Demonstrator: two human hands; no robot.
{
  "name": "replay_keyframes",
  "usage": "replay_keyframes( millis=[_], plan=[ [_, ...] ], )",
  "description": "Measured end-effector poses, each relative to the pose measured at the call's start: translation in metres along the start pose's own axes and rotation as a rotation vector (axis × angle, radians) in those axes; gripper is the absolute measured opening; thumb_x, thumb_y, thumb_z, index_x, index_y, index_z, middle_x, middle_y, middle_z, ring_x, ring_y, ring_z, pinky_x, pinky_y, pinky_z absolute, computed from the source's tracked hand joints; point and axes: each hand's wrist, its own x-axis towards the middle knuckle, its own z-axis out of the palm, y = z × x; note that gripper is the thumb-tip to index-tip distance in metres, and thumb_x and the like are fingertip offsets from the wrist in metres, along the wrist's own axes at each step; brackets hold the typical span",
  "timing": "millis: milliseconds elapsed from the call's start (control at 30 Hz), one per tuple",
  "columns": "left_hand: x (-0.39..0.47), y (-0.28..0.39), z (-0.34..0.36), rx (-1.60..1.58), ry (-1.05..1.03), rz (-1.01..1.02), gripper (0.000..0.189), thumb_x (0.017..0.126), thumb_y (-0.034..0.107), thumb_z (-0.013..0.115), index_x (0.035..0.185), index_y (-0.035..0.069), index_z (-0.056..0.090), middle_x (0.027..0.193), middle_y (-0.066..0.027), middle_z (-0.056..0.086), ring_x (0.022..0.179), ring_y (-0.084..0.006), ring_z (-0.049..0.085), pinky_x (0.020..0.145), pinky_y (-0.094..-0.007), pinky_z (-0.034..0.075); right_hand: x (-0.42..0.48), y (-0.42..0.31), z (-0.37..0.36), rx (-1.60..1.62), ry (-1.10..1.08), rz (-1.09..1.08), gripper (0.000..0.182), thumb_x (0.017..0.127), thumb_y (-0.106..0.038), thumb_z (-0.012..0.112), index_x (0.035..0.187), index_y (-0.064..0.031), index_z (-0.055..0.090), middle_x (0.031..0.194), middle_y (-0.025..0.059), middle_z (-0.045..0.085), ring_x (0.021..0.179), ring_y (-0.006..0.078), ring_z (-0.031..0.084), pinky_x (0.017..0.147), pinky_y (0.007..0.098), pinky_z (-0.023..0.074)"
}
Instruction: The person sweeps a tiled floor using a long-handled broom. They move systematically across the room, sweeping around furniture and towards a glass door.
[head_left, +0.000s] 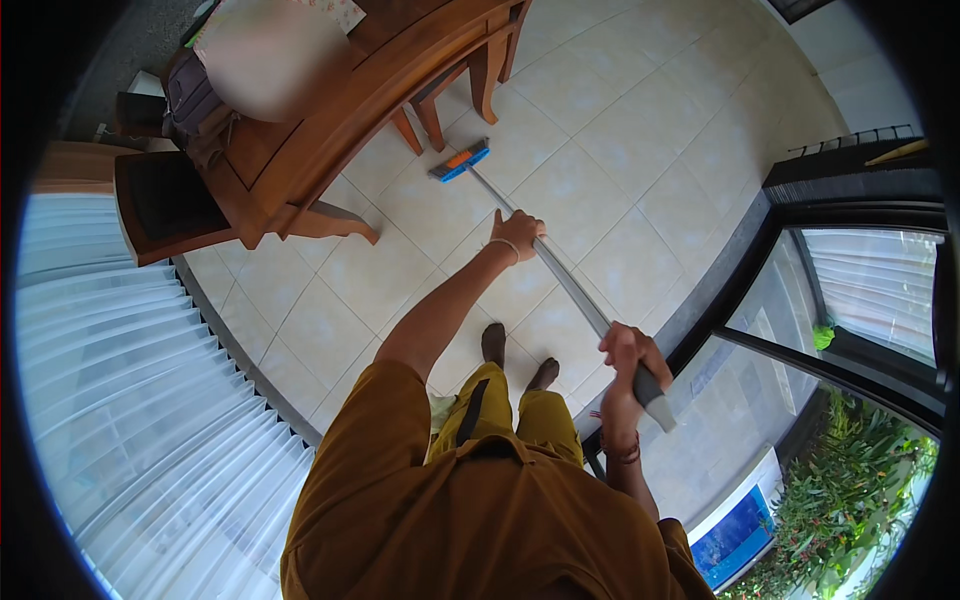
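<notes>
A long-handled broom slants across the view, its silver-grey pole (571, 286) running from lower right to upper left. My left hand (517, 234) is wrapped around the pole partway down, with the arm stretched forward. Close to my body, my right hand (630, 367) grips the pole's upper end, just above its dark grey end grip (651, 394). The blue and orange broom head (460, 160) is down at the beige tiled floor (600, 187), close to the legs of a wooden stool or chair (426, 120).
A wooden table (300, 172) stands at upper left, with a dark-seated chair (169, 199) and a bag (191, 97) near its end. White sheer curtains (150, 405) hang at left. To the right are a black-framed glass door (825, 364) and plants (840, 465) outside.
</notes>
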Motion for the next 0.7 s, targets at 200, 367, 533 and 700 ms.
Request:
replay_keyframes(
  millis=[200,367,533,700],
  plan=[
    [-0.033,0.109,0.044,-0.231,-0.148,0.407,0.027,0.065,0.007,0.054,0.088,0.018,0.064,0.087,-0.0016,0.066,0.094,-0.0216,0.059,0.097,-0.0438,0.036,-0.01,-0.062,-0.099,-0.135,0.157,-0.084,0.032,0.085,-0.011,0.051,0.054,-0.0036,0.046,0.048,0.0047,0.046,0.047,0.013,0.046,0.07,0.0371,0.0476],
    [-0.061,0.179,0.021,-0.324,-0.177,0.432,0.041,0.07,0.009,0.058,0.11,0.014,0.057,0.078,-0.0064,0.064,0.087,-0.0257,0.058,0.08,-0.0381,0.045,0.005,-0.088,-0.162,0.083,0.158,-0.184,0.036,0.089,-0.014,0.047,0.056,-0.0131,0.033,0.045,-0.0017,0.031,0.043,0.0103,0.033,0.06,0.034,0.0389],
    [-0.128,0.183,0.016,-0.609,-0.01,0.366,0.064,0.08,0.015,0.06,0.138,0.009,0.034,0.07,-0.0108,0.059,0.079,-0.0277,0.057,0.073,-0.0392,0.046,0.061,-0.101,-0.175,0.629,0.157,-0.104,0.036,0.093,-0.028,0.042,0.061,-0.0165,0.029,0.048,-0.0037,0.026,0.046,0.0083,0.027,0.057,0.0295,0.0315],
    [-0.168,0.089,0.112,-0.728,0.19,-0.045,0.036,0.08,0.016,0.063,0.115,0.007,0.059,0.077,-0.0145,0.066,0.07,-0.0276,0.063,0.067,-0.0367,0.05,0.077,-0.017,-0.113,0.595,-0.239,0.296,0.029,0.09,-0.022,0.046,0.066,-0.0082,0.036,0.057,-0.0003,0.032,0.053,0.0123,0.031,0.058,0.0302,0.0312]
  ],
)
